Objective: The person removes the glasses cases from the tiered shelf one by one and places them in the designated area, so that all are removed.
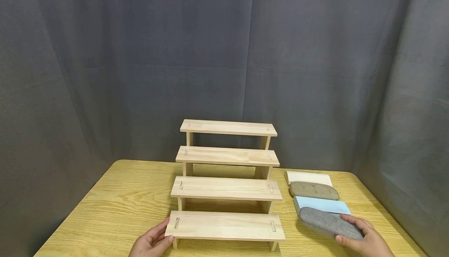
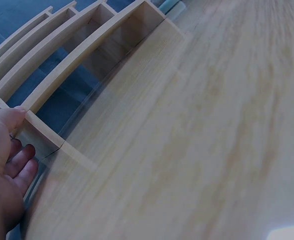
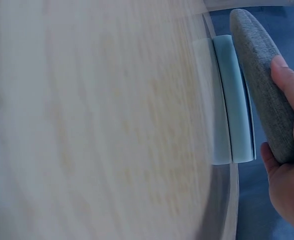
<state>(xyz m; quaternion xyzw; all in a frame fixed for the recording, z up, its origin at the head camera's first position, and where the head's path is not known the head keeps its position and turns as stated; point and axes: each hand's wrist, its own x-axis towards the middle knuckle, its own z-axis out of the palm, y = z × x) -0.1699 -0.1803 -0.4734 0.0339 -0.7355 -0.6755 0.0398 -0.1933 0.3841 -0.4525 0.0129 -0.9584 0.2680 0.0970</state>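
A four-tier wooden step shelf point(image 1: 226, 225) stands upright on the table. My left hand point(image 1: 151, 242) grips the left end of its lowest board, the thumb at the front corner; the left wrist view shows that thumb point(image 2: 12, 118) on the board end. On the right, my right hand point(image 1: 367, 236) holds a grey fabric glasses case point(image 1: 324, 220) by its near end, thumb and fingers on opposite sides. Tilted in the right wrist view, the grey case point(image 3: 263, 82) overlaps the light blue glasses case point(image 1: 320, 203) behind it in the head view.
Behind the blue case lie a brown glasses case point(image 1: 313, 190) and a cream one point(image 1: 308, 177), in a row right of the shelf. The wood-grain table point(image 1: 115, 206) has rounded back corners. Dark grey curtains point(image 1: 158, 74) surround its back and sides.
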